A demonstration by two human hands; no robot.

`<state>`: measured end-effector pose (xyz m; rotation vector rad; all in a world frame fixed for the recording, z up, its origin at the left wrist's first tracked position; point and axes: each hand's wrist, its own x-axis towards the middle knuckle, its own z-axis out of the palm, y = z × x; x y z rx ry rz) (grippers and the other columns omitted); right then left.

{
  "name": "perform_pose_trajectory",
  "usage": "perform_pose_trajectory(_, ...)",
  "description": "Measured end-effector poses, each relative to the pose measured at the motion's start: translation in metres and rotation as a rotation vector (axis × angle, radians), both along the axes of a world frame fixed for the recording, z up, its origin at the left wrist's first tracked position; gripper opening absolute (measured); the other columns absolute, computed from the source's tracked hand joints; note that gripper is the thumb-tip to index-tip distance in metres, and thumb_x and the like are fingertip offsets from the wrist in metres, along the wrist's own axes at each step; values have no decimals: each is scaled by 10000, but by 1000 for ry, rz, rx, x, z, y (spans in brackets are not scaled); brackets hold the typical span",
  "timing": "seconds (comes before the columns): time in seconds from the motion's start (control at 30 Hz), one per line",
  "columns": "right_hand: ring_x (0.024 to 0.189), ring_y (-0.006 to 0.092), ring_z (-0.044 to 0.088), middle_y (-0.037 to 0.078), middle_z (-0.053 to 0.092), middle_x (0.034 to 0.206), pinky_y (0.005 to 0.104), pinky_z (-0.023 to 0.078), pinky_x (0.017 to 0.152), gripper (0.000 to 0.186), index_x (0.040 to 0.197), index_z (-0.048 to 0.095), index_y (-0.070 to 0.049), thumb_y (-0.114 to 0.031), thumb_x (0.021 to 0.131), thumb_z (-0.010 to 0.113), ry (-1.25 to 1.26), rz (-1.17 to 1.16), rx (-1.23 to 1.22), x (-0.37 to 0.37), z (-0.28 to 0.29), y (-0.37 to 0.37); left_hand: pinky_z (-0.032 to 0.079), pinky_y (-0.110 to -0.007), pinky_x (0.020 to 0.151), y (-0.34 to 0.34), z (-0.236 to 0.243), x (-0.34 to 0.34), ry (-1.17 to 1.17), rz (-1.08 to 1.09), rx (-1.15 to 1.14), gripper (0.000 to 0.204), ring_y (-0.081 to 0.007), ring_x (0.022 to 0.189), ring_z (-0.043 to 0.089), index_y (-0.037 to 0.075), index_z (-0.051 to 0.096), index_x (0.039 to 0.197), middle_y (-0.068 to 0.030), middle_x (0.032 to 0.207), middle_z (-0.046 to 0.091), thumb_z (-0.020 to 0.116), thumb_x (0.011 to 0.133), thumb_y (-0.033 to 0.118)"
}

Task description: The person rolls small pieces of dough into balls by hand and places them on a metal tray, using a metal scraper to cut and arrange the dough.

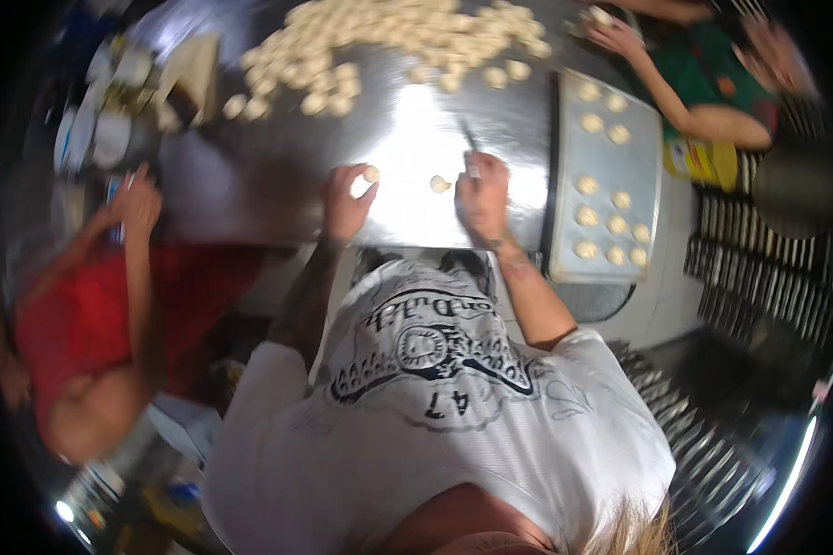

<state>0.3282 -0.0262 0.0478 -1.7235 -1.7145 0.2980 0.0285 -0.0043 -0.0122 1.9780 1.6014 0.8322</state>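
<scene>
My left hand (pixel 346 205) pinches a small pale dough ball (pixel 371 173) between thumb and fingers, over the shiny metal table (pixel 278 176). Wrapped around a slim knife (pixel 472 148), my right hand (pixel 484 196) points its dark blade toward the far side; motion blurs it a little. Between my hands, closer to the right one, another dough piece (pixel 440 183) lies on the table. A large heap of dough balls (pixel 379 37) covers the far part of the table.
A grey tray (pixel 603 159) with several dough pieces stands at the right. Beyond it, a co-worker in green (pixel 713 83) reaches in; a co-worker in red (pixel 83 314) works at the left. Bowls (pixel 111 139) and a yellow container (pixel 703 163) are nearby.
</scene>
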Motion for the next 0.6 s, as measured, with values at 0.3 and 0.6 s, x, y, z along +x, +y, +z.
perform_pose_trajectory(0.3, 1198, 360, 626, 116, 672, 1203, 451, 531, 1047, 378, 1233, 730, -93, -197, 869, 736, 251, 409, -205, 5, -22, -11, 473, -413, 1041, -27, 49, 95, -110, 166, -31, 424, -273, 1140, 596, 2, 682, 1270, -127, 1200, 616, 858, 934, 192)
perform_pose_trajectory(0.6, 1106, 363, 676, 163, 693, 1194, 462, 537, 994, 403, 1258, 701, -29, -239, 931, 806, 655, -156, 191, 305, 85, -111, 528, -405, 949, 19, 125, 340, -255, -238, 82, 364, -289, 1092, 648, 46, 743, 1221, -132, 1131, 677, 878, 911, 183)
